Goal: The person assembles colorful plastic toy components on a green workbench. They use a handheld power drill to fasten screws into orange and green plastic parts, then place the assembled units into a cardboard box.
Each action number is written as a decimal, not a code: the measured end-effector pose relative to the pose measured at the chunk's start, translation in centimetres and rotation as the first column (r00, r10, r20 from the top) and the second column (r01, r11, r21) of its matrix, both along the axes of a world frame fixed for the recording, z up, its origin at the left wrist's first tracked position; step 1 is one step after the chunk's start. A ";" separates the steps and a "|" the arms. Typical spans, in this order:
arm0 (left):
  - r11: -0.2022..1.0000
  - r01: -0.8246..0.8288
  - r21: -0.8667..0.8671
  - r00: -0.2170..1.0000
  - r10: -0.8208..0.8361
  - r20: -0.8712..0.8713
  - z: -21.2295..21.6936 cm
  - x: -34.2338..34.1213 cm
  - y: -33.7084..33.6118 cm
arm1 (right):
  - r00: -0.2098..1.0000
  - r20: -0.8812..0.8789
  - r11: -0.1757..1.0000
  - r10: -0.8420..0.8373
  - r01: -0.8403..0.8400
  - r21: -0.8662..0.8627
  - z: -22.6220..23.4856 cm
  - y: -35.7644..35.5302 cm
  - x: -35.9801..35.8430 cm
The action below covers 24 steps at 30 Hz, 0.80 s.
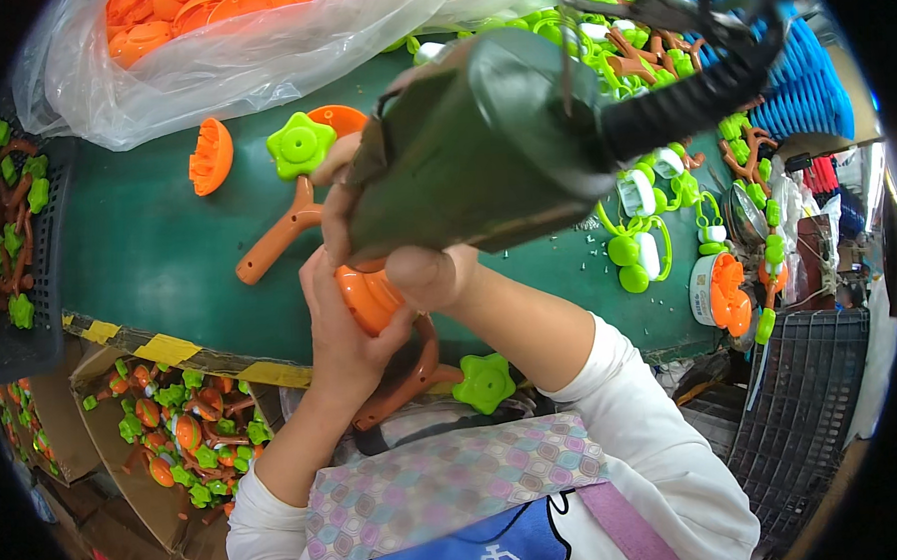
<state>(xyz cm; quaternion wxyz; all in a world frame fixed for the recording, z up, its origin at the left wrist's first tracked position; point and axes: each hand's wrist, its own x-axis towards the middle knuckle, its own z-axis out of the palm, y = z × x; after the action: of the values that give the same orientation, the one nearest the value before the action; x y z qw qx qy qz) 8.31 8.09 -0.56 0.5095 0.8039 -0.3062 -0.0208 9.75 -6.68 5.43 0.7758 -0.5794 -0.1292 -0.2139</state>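
My left hand [336, 330] is closed around a rounded orange plastic piece [369, 301] over the bench's near edge. Just below it, a brown forked toy branch [422, 366] with a green star-shaped end [484, 383] shows; whether they are joined is hidden. My right hand [423, 276] is wrapped around a dark green corded power tool [483, 143] standing over the orange piece. The tool's working end is hidden. Beyond my hands lie another brown branch [281, 232] with a green star [303, 145], and an orange half shell [211, 157].
A clear plastic bag [200, 96] of orange shells stands at the back left. Green and white parts [642, 242] lie at right, beside blue stacked pieces [796, 90]. A cardboard box [126, 454] of toy parts sits lower left. The tool's black cable [691, 109] reaches up right.
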 end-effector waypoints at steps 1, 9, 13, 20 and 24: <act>1.000 -0.003 0.008 1.000 0.003 -0.004 0.2 0.0 -0.2 | 1.000 0.007 1.000 -0.022 0.022 0.003 -0.3 0.0 0.1; 1.000 -0.002 0.016 0.999 0.003 -0.042 0.2 0.3 -0.5 | 0.994 0.011 0.992 -0.106 0.107 -0.064 5.1 -2.5 -2.3; 1.000 0.003 0.017 0.980 -0.007 0.200 0.8 0.6 -0.8 | 0.986 -0.109 0.974 -0.125 0.101 -0.205 5.5 -7.4 -6.0; 0.984 0.063 0.168 0.928 -0.120 0.354 1.7 0.6 -1.1 | 0.930 -0.085 0.932 -0.358 0.351 -0.088 -2.6 -11.0 -9.0; 0.987 0.039 0.155 0.926 -0.094 0.367 3.0 0.8 -0.9 | 0.968 0.062 0.965 -0.243 0.235 0.119 0.0 -10.6 -8.5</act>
<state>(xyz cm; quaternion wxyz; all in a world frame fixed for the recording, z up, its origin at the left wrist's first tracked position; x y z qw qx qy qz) 9.13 7.19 2.42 0.3814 0.8171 -0.4222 0.0927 1.21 -17.28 5.41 0.7698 -0.5383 -0.0758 -0.3346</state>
